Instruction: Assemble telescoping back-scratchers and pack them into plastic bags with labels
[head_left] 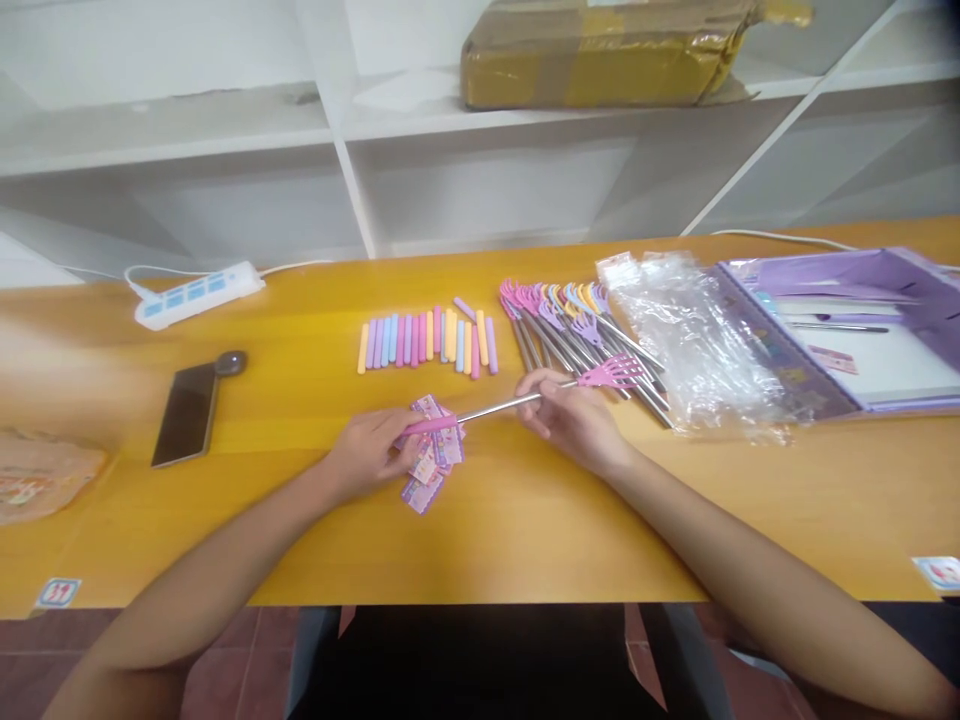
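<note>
Nearest you, your left hand (373, 452) is closed around the pink handle end of the back scratcher (525, 398), w/ a small fan of printed paper tags (431, 462) pinned under the same fingers. Risk here: the grip is doing two jobs, so if you pull or twist the handle the tags could slide out and scatter on the yellow table (525, 540), or crease under the thumb.

Your right hand (571, 415) pinches the thin metal shaft near its middle, fingers closed on it. The shaft looks telescopic (can't tell for sure at this res), so a hard tug from both ends could pop the sections apart or bend them. The scratcher itself: pink rake-like claw head at the right, shiny steel rod, pink grip at the left, held just above the table and tilted slightly up toward the head.

That head hovers just beside the pile of other scratchers (577, 325); swing it and the tines may snag there or catch the clear plastic bags (690, 340) and drag them off.

Further back, the row of pastel grips (427, 340) sits well apart, as do the phone (185, 412) and power strip (199, 293) at left. The purple box (840, 330) lies open far right.
</note>
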